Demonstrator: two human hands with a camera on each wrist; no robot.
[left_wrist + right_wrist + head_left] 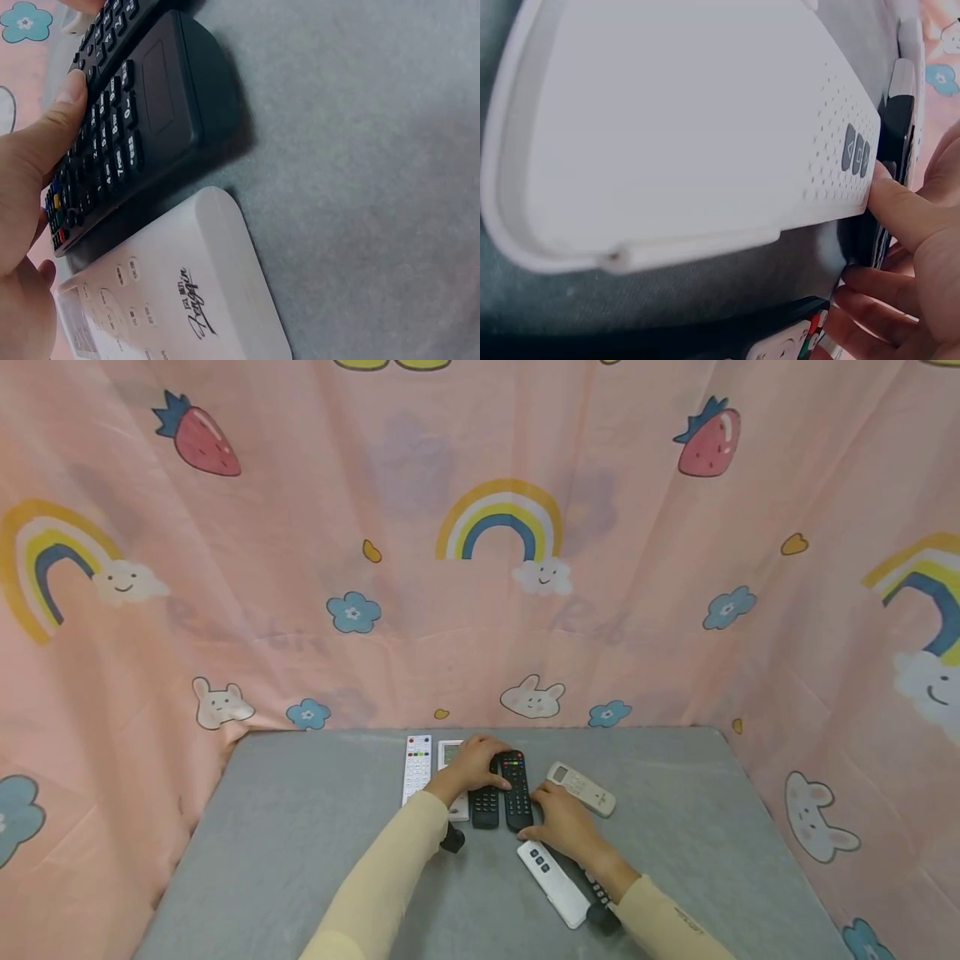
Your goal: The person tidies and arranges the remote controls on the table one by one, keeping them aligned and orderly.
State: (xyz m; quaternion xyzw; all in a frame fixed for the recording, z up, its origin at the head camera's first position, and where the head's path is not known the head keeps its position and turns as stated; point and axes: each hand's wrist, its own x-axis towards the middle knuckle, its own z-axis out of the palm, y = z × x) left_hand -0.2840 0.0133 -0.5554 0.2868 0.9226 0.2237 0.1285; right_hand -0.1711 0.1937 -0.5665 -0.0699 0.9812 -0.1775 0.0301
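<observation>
Two black remote controls lie side by side near the middle of the grey table. My left hand (474, 764) grips the left black remote (485, 812) near its far end, its thumb (64, 109) along the edge facing the other remote. With thumb and fingers, my right hand (567, 824) holds the near end of the right black remote (516, 789). Left of the pair is a white remote with a screen (172, 277), partly covered by my left hand. Close to my right hand lies a white remote with dark buttons (705, 135).
A slim white remote (417, 764) lies furthest left. A cream remote with a small screen (583, 788) lies slanted behind my right hand. Another dark remote (597, 891) is partly hidden under my right wrist. A patterned pink curtain (480, 652) hangs along the table's far edge.
</observation>
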